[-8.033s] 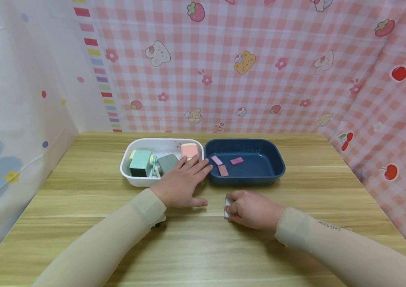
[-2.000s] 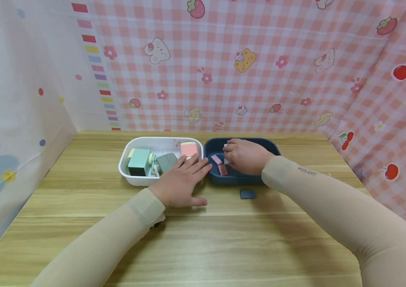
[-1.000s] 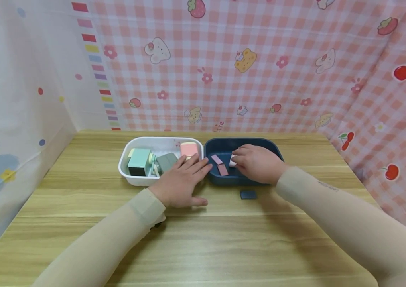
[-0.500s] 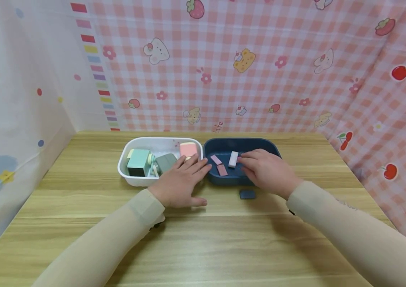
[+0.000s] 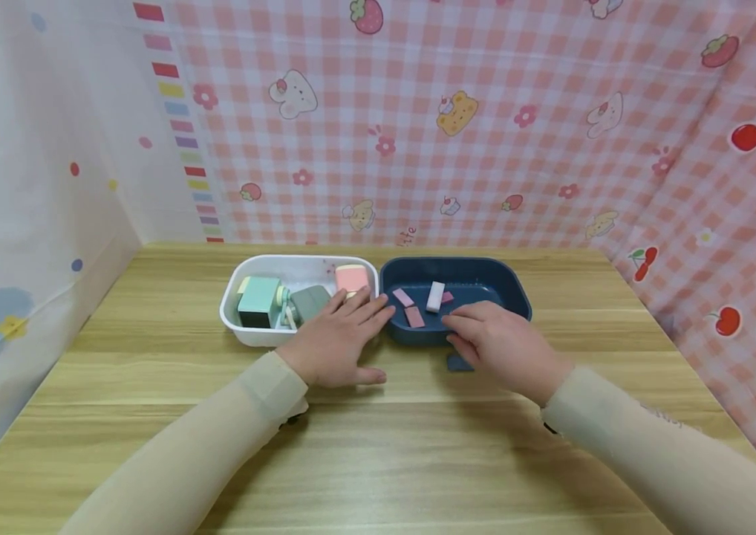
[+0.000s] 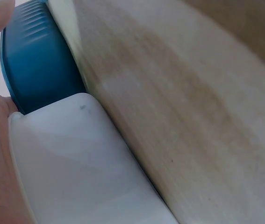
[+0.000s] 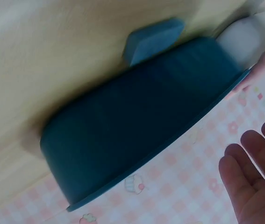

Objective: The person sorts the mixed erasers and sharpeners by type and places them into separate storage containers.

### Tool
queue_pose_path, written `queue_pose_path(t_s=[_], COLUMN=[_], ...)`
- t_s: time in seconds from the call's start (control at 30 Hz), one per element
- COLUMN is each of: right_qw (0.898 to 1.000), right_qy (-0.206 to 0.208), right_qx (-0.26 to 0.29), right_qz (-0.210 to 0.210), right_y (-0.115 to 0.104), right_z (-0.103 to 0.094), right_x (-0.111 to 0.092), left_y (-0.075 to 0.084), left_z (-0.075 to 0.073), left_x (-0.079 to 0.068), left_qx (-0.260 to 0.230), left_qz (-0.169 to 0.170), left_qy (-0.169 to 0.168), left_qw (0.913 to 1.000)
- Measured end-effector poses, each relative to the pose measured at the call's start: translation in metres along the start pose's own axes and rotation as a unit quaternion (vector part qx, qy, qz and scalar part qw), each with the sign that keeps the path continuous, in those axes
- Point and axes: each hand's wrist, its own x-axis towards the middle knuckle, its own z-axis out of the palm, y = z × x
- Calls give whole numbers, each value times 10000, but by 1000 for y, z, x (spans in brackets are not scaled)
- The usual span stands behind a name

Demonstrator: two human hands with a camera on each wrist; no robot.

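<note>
My left hand (image 5: 338, 338) lies spread over the front right edge of a white tray (image 5: 251, 338), its fingertips reaching the left rim of a dark blue tray (image 5: 458, 336). Above that blue tray's front edge hovers my right hand (image 5: 501, 345), fingers loosely extended and nothing in them. Inside the blue tray are a white rectangular block (image 5: 435, 296), a lilac piece (image 5: 402, 298), a dusty pink piece (image 5: 414, 317) and a magenta piece (image 5: 447, 297) partly behind the white block. A small blue-grey block (image 5: 458, 363) sits on the table beneath my right fingers, partly covered by them.
The white tray holds a mint-green box (image 5: 260, 297) with a black face, a grey-green item (image 5: 310, 301) and a pink item (image 5: 351, 278) with a cream top. Both trays stand side by side on the wooden table (image 5: 378, 461). Patterned cloth (image 5: 378, 111) hangs behind and at the sides.
My right hand has put the white block into the blue tray, let go, and drawn back toward the front. The blue-grey block has come into view on the table since 8 seconds ago. My left hand stays put.
</note>
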Motion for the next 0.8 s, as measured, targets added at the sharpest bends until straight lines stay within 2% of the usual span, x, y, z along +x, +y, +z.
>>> queue_pose_path(t_s=[0.27,0.6,0.8], right_qw=[9993,9941,9910], right_qy=[-364,-960,-1193], right_qx=[11,49,-105], right_qz=[44,506,597], right_y=[-10,-14,-12], right_z=[6,13,21], right_x=[-10,-19,-22], left_y=[2,3,3], left_z=[-1,-1,0], left_x=[0,0,1], left_qx=[-28,-15,-35], left_qz=[-70,-114,-133], left_qy=[-28,-54,-77], left_qw=[10000,9999,9999])
